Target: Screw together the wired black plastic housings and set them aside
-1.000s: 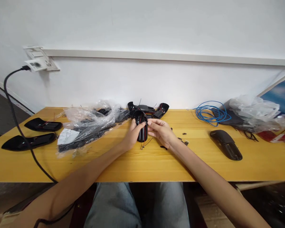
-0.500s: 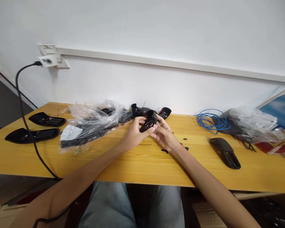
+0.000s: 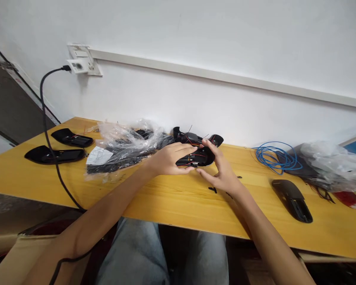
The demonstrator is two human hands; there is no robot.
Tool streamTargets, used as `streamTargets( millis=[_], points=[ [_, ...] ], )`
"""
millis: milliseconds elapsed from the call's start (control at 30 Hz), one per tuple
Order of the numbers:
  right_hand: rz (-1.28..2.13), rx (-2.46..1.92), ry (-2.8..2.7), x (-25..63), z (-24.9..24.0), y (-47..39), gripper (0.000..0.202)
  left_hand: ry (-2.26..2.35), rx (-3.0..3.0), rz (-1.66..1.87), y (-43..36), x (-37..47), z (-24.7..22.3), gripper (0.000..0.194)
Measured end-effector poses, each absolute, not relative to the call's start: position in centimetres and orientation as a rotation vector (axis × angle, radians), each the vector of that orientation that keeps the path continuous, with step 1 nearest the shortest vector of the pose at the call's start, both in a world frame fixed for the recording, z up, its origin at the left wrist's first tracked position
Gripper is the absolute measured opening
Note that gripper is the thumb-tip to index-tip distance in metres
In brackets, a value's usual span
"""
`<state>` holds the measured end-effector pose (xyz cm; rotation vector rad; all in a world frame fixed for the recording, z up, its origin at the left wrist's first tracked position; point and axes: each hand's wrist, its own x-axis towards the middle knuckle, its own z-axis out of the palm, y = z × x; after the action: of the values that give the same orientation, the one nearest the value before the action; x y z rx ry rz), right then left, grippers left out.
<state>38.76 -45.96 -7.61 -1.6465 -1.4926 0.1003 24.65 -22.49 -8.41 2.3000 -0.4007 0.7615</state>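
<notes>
Between my two hands is a black mouse shell (image 3: pixel 200 157), its inside facing up, with thin red wires and a battery bay showing. My left hand (image 3: pixel 169 160) is closed on its left end, fingers over the far side and thumb along the near side. Curved around the right end is my right hand (image 3: pixel 221 170), with index finger and thumb at its edges. Just behind, more black mouse shells (image 3: pixel 192 137) with wires lie against the wall. A few small black pieces (image 3: pixel 213 190) lie on the table beneath my right hand.
Left on the wooden table (image 3: pixel 178 202) are two curved black mouse shells (image 3: pixel 52 154) and a clear plastic bag (image 3: pixel 130 146) of black parts. To the right lie a blue cable coil (image 3: pixel 274 158), a black mouse (image 3: pixel 292 200) and white plastic bags (image 3: pixel 335 158). A black cord (image 3: pixel 44 107) hangs from the socket.
The mouse shell has turned from tilted upright to lying level, its inside now showing. My right hand has shifted round to its right end. The camera view has swung slightly left.
</notes>
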Motion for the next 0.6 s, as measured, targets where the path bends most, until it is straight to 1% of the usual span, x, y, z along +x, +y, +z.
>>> streamTargets(
  millis=[133, 300, 600],
  points=[
    [-0.002, -1.701, -1.602, 39.0, -7.7, -46.0, 0.087, -0.596, 2.422, 0.908, -22.4, 24.8, -8.4, 0.057],
    [-0.079, -1.69, -1.613, 39.1, -8.1, -46.0, 0.087, -0.578, 2.459, 0.849, -22.7, 24.4, -7.8, 0.062],
    [-0.098, -1.663, -1.623, 38.8, -8.0, -45.8, 0.084, -0.53, 2.425, 0.791, -23.2, 24.1, -7.5, 0.058]
  ],
)
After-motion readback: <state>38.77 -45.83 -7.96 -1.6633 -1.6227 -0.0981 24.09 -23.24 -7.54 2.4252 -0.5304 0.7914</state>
